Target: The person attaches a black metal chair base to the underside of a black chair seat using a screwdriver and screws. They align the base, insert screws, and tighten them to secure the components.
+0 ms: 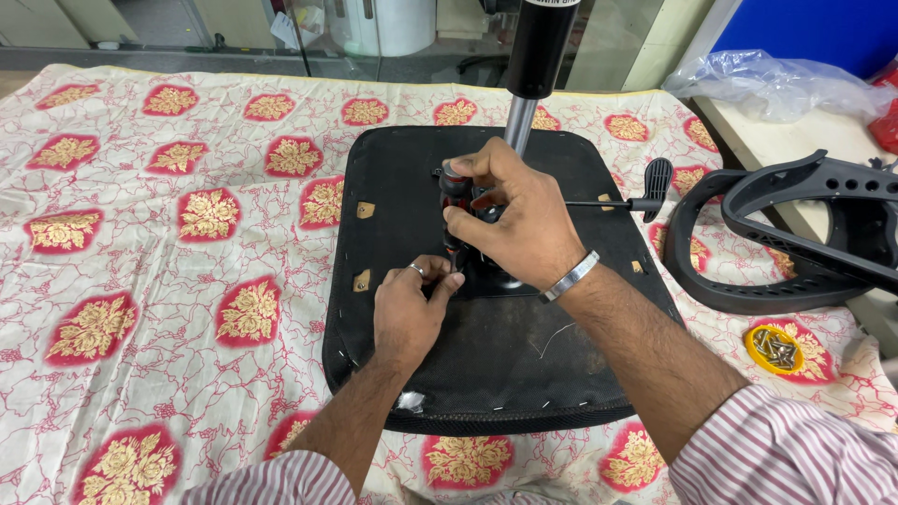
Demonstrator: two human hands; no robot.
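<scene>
Gripping a red-black screwdriver point(455, 192), right hand point(514, 220) hides its tip from me; left hand point(409, 313) pinches something unseen on the seat underside point(393, 187).

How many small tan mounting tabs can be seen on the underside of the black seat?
4: one upper left, one lower left, one by the lever rod, one at the right edge. The hands may hide more.

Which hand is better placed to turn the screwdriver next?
Right. The right hand is wrapped round the screwdriver handle, upright over the seat; the left hand only pinches near its tip.
</scene>
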